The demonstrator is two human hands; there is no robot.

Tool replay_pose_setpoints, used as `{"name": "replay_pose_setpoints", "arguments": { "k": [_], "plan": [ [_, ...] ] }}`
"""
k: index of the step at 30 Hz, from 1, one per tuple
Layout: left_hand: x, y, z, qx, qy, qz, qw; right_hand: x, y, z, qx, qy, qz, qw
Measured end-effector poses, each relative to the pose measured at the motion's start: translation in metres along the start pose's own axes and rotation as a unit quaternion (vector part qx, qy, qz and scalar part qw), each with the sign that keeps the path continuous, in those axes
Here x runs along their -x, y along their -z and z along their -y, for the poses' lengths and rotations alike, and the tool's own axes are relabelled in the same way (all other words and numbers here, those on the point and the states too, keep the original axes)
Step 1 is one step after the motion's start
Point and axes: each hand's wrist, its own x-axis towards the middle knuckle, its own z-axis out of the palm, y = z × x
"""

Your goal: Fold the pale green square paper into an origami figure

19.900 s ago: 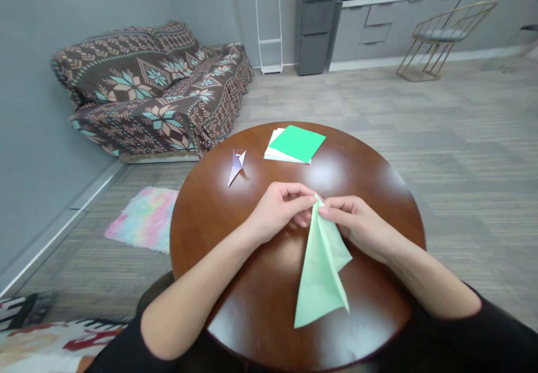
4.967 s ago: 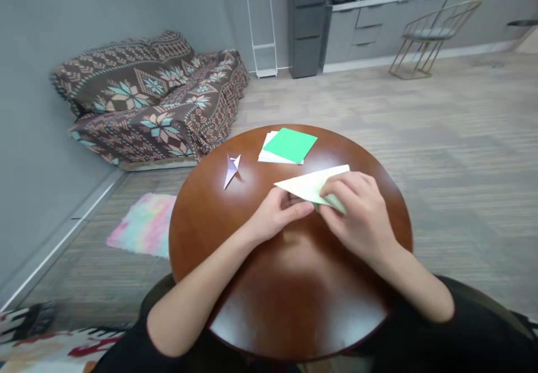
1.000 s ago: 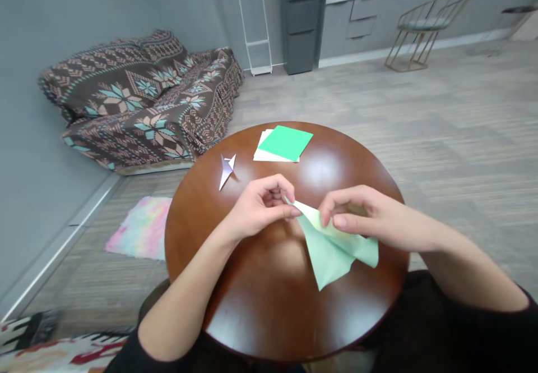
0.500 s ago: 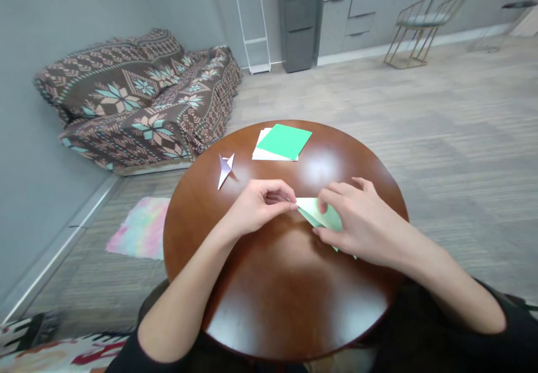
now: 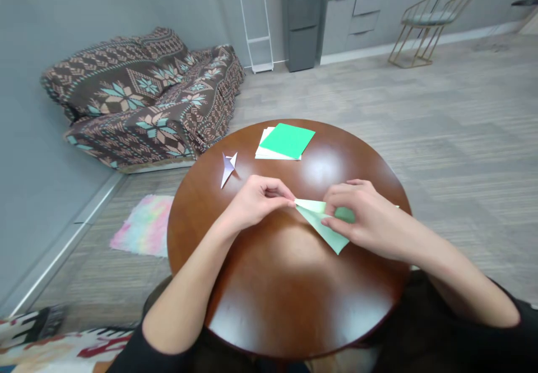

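Pinching one tip of a folded pale-green paper (image 5: 330, 237) with the left hand (image 5: 264, 198) and gripping its wider part with the curled right hand (image 5: 359, 213), over a round brown table (image 5: 294, 294), with a purple paper (image 5: 228, 169) past the left hand and a green sheet (image 5: 288, 140) on white sheets (image 5: 265, 153) near the far rim.

Left grip (image 5: 261, 200) pinched; right grip (image 5: 365, 213) curled inward.

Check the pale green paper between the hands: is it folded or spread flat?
Folded. The pale green paper narrows to a point at the left hand, with a lighter strip along its upper edge; the right hand covers part.
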Motion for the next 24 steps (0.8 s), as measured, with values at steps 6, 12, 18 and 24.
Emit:
{"name": "replay_pose_setpoints", "arguments": {
  "k": [6, 12, 18, 24],
  "plan": [
    [0.003, -0.001, -0.004, 0.075, 0.007, 0.011, 0.997, 0.000, 0.006, -0.002, -0.046, -0.026, 0.034, 0.998],
    [0.000, -0.009, 0.000, 0.184, 0.001, -0.029, 0.983, 0.000, 0.008, 0.001, -0.130, -0.075, 0.046, 0.988],
    [0.000, -0.025, 0.002, 0.296, 0.040, -0.043, 0.954, -0.001, 0.007, 0.002, -0.190, -0.089, 0.028, 0.977],
    [0.001, -0.027, -0.001, 0.328, 0.062, -0.057, 0.941, -0.002, 0.006, 0.001, -0.193, -0.086, 0.031, 0.977]
  ]
}}
